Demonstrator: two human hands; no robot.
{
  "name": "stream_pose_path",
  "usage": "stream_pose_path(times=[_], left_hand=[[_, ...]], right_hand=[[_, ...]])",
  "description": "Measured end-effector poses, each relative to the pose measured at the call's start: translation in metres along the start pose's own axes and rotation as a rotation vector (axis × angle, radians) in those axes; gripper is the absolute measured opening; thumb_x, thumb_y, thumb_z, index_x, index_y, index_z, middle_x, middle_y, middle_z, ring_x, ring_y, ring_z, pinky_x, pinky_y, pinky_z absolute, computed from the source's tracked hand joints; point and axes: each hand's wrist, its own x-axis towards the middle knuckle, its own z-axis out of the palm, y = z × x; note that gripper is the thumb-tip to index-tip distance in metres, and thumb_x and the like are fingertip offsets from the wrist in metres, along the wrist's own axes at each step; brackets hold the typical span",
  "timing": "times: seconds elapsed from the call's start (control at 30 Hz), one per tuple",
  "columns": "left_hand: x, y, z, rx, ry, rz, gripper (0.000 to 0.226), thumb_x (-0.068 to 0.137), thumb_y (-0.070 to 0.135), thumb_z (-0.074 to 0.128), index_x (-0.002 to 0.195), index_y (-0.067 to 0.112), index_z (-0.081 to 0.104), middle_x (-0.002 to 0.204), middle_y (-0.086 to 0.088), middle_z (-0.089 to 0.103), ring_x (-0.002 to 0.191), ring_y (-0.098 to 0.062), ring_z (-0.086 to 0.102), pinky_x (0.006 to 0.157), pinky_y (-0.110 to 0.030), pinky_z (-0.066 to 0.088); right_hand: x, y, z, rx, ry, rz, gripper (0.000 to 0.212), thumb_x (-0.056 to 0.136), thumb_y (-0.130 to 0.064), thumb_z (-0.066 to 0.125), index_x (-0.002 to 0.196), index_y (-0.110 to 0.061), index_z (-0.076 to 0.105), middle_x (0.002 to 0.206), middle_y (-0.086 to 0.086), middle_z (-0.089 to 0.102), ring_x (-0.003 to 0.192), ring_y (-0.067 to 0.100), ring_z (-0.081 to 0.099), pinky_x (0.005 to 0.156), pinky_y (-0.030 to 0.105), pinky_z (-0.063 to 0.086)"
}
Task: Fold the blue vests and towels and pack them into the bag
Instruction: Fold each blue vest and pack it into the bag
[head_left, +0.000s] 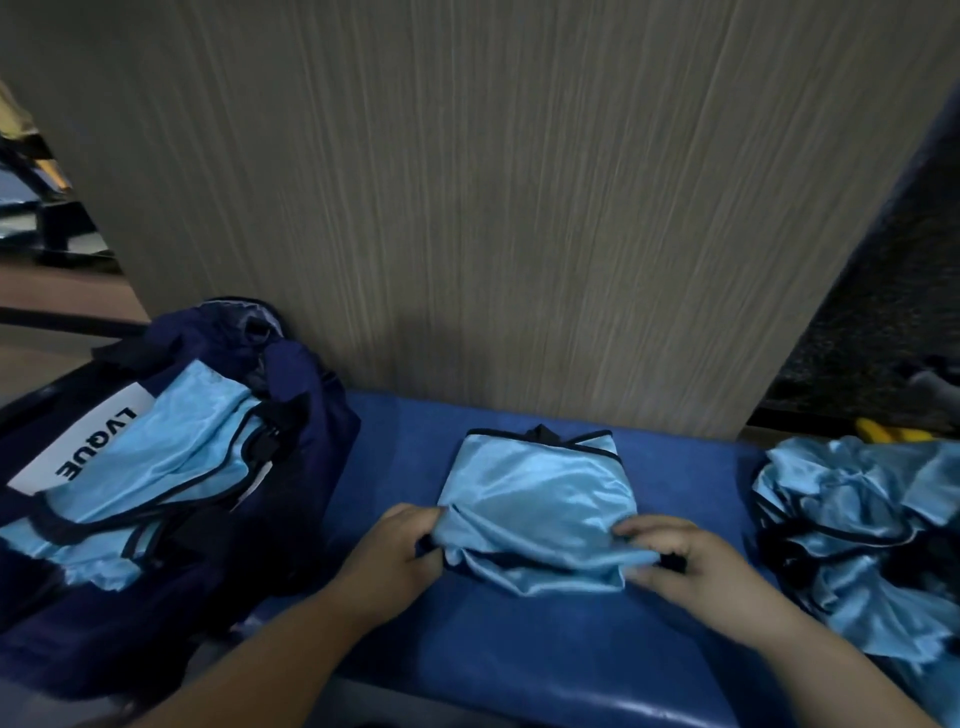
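Observation:
A light blue vest (535, 499) with black trim lies partly folded in the middle of the blue padded bench (519, 649). My left hand (400, 556) pinches its near left corner. My right hand (691, 561) grips its near right edge, fingers curled into the cloth. To the left stands a dark navy bag (311, 415), open, with light blue vests (182, 457) lying in and over its mouth. A heap of unfolded light blue vests (857, 525) sits at the right end of the bench.
A grey wood-grain panel (493, 208) rises directly behind the bench. A white label with black letters (78, 447) shows on the bag. A yellow object (883, 431) peeks out behind the right heap. Floor and dark furniture lie at far left.

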Motion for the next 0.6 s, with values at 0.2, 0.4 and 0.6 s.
stream_pose_path(times=[0.2,0.4,0.6], left_hand=[[0.012,0.017,-0.004,-0.203,0.103,0.003,0.035,0.073,0.047,0.064,0.108,0.045,0.062,0.109,0.026,0.062,0.108,0.002,0.055,0.091,-0.013,0.042],[0.027,0.023,-0.007,-0.427,0.029,-0.191,0.019,0.099,0.016,0.053,0.104,0.032,0.061,0.094,0.024,0.069,0.091,0.005,0.063,0.081,-0.016,0.045],[0.032,0.028,-0.006,-0.359,0.107,-0.347,0.015,0.100,0.025,0.049,0.099,0.027,0.064,0.094,0.011,0.071,0.089,-0.004,0.064,0.076,-0.019,0.048]], right_hand=[[0.011,-0.002,-0.004,0.230,0.200,0.189,0.086,0.051,-0.089,0.064,0.078,-0.007,0.070,0.076,0.004,0.069,0.076,0.013,0.060,0.076,0.034,0.048],[0.026,-0.009,0.007,0.344,0.267,0.318,0.026,0.093,-0.032,0.062,0.084,-0.012,0.076,0.088,0.008,0.076,0.083,0.019,0.068,0.087,0.044,0.052],[0.040,-0.007,0.013,0.140,0.303,0.364,0.031,0.095,-0.026,0.060,0.069,-0.009,0.065,0.061,-0.007,0.059,0.062,0.011,0.051,0.063,0.031,0.040]])
